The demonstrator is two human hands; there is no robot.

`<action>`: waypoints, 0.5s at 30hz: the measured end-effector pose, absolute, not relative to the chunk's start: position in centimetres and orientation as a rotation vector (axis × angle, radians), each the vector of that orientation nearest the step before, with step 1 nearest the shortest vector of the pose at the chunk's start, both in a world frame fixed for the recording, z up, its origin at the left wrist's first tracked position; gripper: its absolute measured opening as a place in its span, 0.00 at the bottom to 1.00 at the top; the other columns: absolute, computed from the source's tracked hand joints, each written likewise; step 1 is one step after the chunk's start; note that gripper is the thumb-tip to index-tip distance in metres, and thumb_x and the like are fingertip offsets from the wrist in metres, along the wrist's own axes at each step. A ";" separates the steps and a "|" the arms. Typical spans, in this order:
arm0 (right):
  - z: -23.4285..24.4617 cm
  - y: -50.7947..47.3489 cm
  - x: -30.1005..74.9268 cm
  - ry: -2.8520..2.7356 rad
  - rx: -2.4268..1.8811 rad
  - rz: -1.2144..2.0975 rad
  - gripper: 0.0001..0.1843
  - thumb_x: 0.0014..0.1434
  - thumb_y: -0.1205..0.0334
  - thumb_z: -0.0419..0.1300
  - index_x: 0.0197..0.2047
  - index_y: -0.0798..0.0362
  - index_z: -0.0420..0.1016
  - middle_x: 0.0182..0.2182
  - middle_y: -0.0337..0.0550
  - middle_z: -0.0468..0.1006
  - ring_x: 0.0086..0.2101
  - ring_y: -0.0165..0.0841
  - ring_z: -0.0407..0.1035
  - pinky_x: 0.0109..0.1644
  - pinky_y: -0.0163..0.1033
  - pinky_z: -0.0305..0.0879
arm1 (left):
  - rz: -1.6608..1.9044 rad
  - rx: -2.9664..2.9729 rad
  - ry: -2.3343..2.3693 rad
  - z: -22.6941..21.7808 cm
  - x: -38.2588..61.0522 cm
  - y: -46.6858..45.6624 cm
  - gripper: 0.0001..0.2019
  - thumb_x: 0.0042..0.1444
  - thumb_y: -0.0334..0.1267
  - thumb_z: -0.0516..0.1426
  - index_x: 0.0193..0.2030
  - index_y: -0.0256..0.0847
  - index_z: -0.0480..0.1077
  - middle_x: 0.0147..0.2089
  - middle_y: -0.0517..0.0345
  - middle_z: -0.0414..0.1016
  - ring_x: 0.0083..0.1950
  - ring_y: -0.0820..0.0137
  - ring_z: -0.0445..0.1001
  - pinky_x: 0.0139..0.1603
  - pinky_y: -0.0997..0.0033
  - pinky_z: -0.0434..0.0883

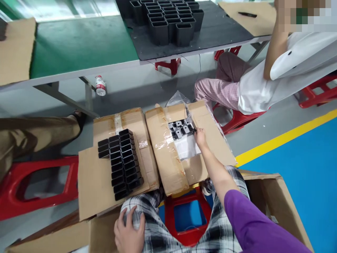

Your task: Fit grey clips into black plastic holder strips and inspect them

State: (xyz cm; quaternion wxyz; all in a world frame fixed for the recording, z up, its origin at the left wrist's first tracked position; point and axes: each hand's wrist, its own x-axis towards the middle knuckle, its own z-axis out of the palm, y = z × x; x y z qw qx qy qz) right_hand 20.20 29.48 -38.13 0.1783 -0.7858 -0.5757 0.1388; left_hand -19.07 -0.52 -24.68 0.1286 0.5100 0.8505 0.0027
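Observation:
My right hand (200, 138) reaches to the right edge of a group of small black rectangular parts with shiny faces (181, 128), in the opening of a taped cardboard box (165, 154). Its fingers pinch a small black part there, partly hidden by the fingertips. A white sheet (187, 147) lies just below these parts. My left hand (131, 230) rests on my knee with its fingers spread, holding nothing. Left of the opening, rows of hollow black rectangular tubes (123, 164) stand together on a second cardboard box (88, 182).
More hollow black tubes (168, 33) stand on a black mat (223, 42) across the table. A seated person in a white top (255, 84) is at the right, and another person's leg (39, 135) at the left. A red stool (181, 202) stands between my legs; open cartons (284, 207) flank me.

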 end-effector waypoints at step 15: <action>-35.4 30.5 16.6 -1.945 -2.117 0.445 0.25 0.62 0.70 0.54 0.62 0.56 0.73 0.60 0.60 0.70 0.60 0.48 0.61 0.63 0.52 0.59 | 0.155 1.577 2.461 -25.6 -20.2 -1.0 0.24 0.63 0.55 0.47 0.51 0.43 0.76 0.62 0.43 0.69 0.63 0.47 0.68 0.65 0.43 0.68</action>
